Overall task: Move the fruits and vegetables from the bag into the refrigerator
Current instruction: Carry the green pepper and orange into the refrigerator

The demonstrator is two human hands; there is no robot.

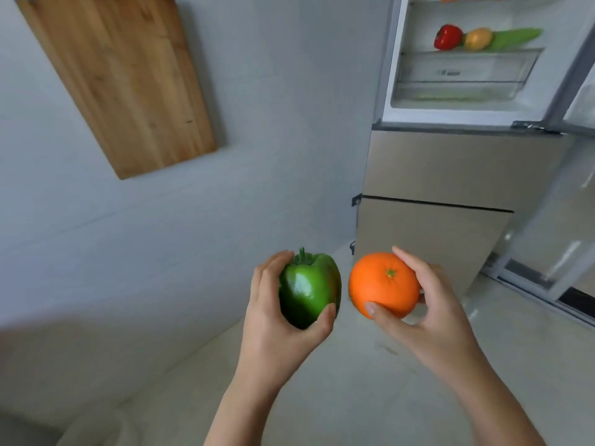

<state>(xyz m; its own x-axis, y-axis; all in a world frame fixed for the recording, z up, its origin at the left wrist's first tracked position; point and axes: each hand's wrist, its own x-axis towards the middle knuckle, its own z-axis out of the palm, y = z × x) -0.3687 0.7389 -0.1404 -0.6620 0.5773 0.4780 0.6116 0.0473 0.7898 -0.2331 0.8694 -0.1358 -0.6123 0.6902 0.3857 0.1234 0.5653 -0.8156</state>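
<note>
Produce in transit | left hand (pixel 273 320) fingers wrap green pepper (pixel 309 288): glossy, slippery, hollow-light, best cupped round its body | right hand (pixel 428 320) fingers pinch orange (pixel 383 284): firm, grippy rind | both well below open refrigerator (pixel 434 162) shelf.

Both bare forearms reach forward, side by side. The left hand (pixel 273 317) cups a glossy green bell pepper (pixel 309 289), thumb across its near end. The right hand (pixel 428 313) pinches a round orange fruit (pixel 383 284), fingers curled behind it.
</note>
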